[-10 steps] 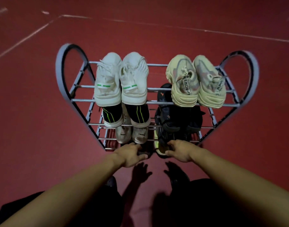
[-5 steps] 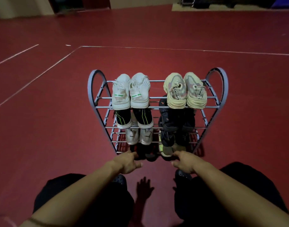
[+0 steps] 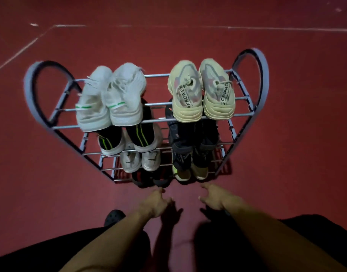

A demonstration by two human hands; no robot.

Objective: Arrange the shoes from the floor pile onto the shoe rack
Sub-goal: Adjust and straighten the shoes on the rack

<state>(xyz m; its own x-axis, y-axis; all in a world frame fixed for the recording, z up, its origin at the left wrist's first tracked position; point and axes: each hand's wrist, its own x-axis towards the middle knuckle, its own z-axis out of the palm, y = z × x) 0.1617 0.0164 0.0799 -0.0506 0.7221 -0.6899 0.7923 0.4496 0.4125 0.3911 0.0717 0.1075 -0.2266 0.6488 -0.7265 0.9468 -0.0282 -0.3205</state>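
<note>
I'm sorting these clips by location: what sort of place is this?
Probably an indoor sports court or hall: a red floor painted with white boundary lines. A metal shoe rack stands on it.

Bare red floor [image 3: 50, 183] surrounds the shoe rack [image 3: 264, 79], whose tiers are crowded with shoes [image 3: 185, 91].

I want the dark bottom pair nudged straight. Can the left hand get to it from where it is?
Probably yes: the left hand hangs empty just before the dark pair, with only bare floor between.
</note>
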